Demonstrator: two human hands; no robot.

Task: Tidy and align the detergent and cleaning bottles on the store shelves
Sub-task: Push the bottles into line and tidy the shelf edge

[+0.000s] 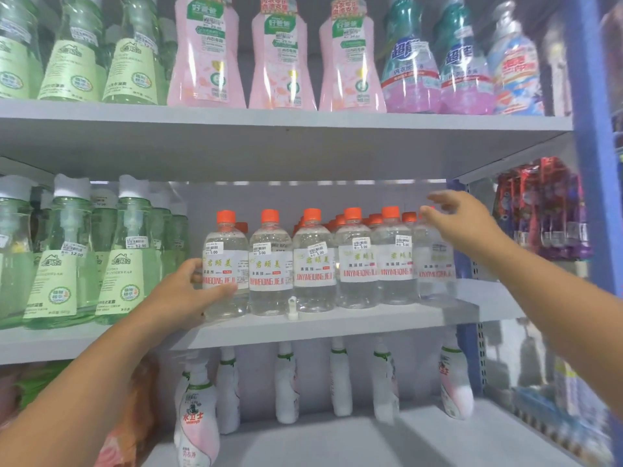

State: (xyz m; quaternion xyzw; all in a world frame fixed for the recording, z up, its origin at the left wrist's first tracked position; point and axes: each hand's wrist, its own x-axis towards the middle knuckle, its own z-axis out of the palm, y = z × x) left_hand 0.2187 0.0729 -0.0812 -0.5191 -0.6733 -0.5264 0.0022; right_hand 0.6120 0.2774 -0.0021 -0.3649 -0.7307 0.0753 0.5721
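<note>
Head view is showing a store shelving bay with three levels. Along the front edge of the middle shelf [337,323], a row of clear bottles [354,261] with orange caps is standing upright, shoulder to shoulder, with more rows packed behind. The left hand [188,291] is gripping the leftmost clear bottle [224,264] at the row's left end, thumb across its white label, fingers curled behind it. The right hand [451,220] is hovering with fingers spread apart and holding nothing, just in front of the blurred rightmost clear bottle [435,264]. A strip of bare shelf is lying beyond that bottle toward the right end. A small white clip [292,308] is sitting at the front edge beneath the row. Green bottles [64,261] are crowding the left end of the same shelf, close beside the gripped bottle. Pink bottles [279,55] are lining the top shelf [286,121]. White bottles [286,389] are standing spaced apart on the bottom shelf, with open room before them.
</note>
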